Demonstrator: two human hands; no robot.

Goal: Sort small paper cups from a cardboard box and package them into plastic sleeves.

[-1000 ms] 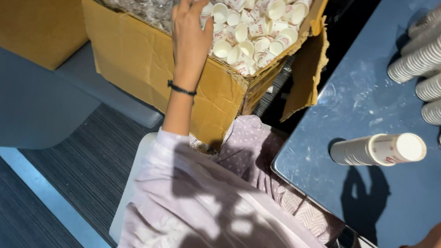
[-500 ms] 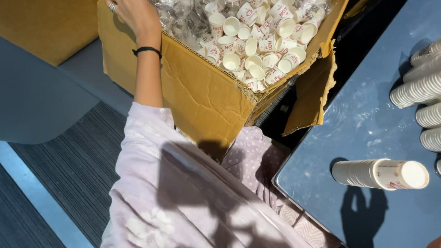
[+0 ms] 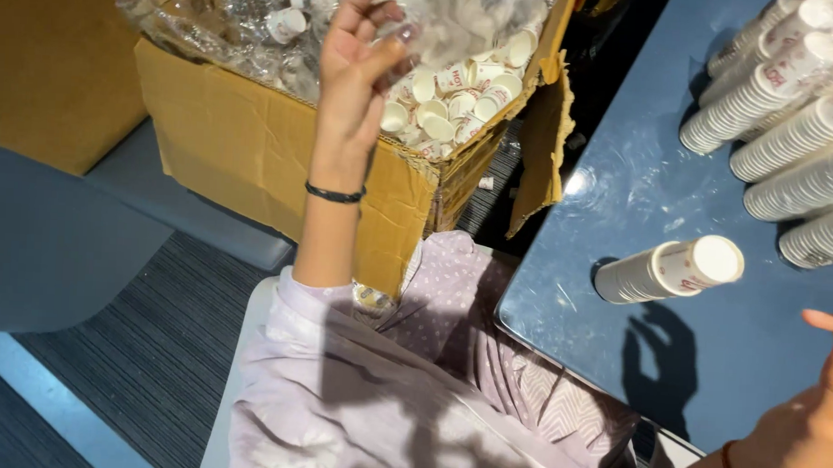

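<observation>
From the head camera, looking down: a dark blue table [image 3: 710, 368] fills the right of the frame, its top glossy and streaked with glare. Below it, at the bottom centre, is the person's lap in pale lilac cloth. The floor [image 3: 149, 363] at lower left is dark ribbed carpet with a light blue strip running along the corner. A grey panel stands at the left edge, and a plain brown surface fills the upper left corner.

A brown cardboard box [image 3: 251, 152] sits at the top centre, creased, with one torn flap [image 3: 542, 146] hanging down on its right side. It is packed with small white cups [image 3: 450, 100] lying loose, and crumpled clear plastic [image 3: 210, 19] spills over its upper left rim. On the table at the upper right lie several long stacks [image 3: 795, 138] of white cups with red marks, side by side. One shorter stack [image 3: 668, 268] lies alone on its side near the middle right, well apart from the box, throwing a shadow on the blue top.

The left hand [image 3: 353, 72] is raised over the box at top centre, a black band on its wrist, fingers pinched on a sheet of clear plastic wrap [image 3: 463, 21] lifted above the loose cups. The right hand [image 3: 820, 420] hovers at the lower right corner over the table, fingers spread and holding nothing, near the lone stack but not touching it.
</observation>
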